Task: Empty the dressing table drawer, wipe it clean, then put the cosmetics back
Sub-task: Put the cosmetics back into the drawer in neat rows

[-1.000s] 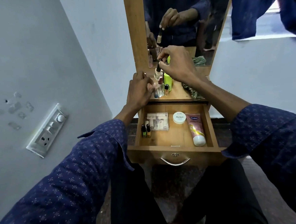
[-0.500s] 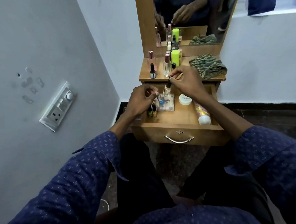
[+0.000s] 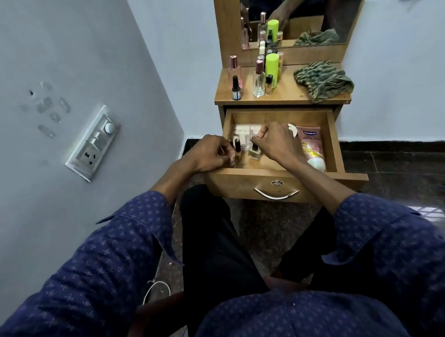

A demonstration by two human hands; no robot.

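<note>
Clear small bottle stands beneath right hand's curled fingers.

On the desk stand about six bottles, some hidden behind others, and one cloth. The one drawer holds two small bottles, one pink tube, one palette and one partly hidden white jar.
</note>
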